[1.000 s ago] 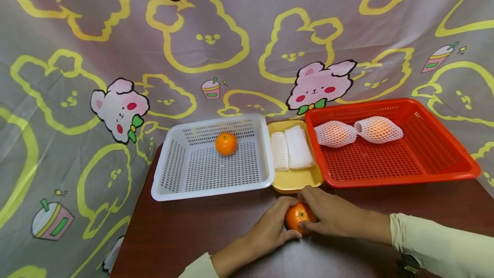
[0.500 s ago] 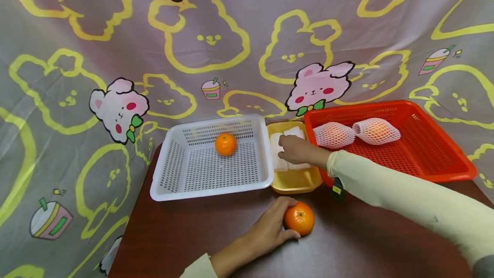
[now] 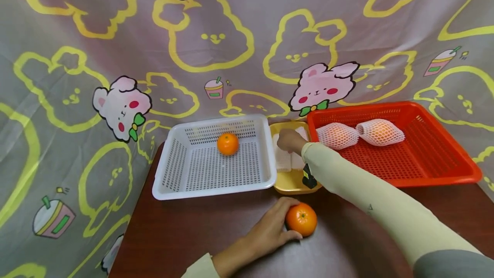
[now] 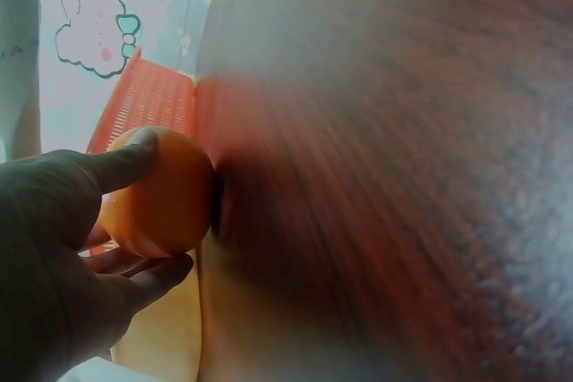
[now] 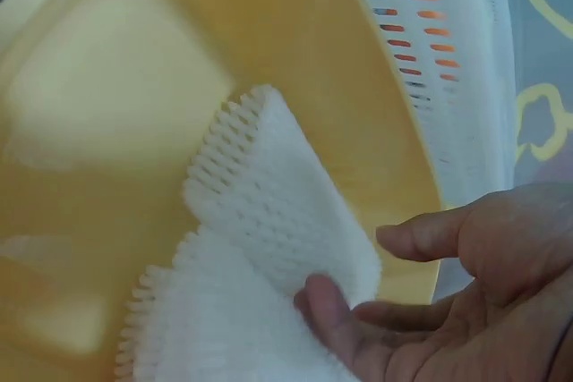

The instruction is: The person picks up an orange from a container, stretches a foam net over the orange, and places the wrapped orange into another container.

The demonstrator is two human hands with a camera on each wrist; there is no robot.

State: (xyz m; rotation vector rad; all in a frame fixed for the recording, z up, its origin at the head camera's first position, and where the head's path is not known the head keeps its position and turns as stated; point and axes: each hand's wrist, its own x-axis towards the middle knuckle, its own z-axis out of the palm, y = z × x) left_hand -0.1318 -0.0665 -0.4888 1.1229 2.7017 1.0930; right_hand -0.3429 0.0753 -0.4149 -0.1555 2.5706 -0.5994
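An orange sits on the table in front of the baskets. My left hand grips it from the left; in the left wrist view the thumb lies on one side of the orange and the fingers on the other. My right hand reaches into the yellow tray, over two white foam net sleeves. Seen from the right wrist, a fingertip touches a foam net sleeve, while the thumb stands apart beside its edge.
On the left stands a white basket with one orange inside. The red basket on the right holds two oranges in foam nets. A patterned cloth hangs behind the table.
My right hand has let go of the orange, moved away over the yellow tray, and now reaches down to the foam net sleeves. The left hand stays on the orange.
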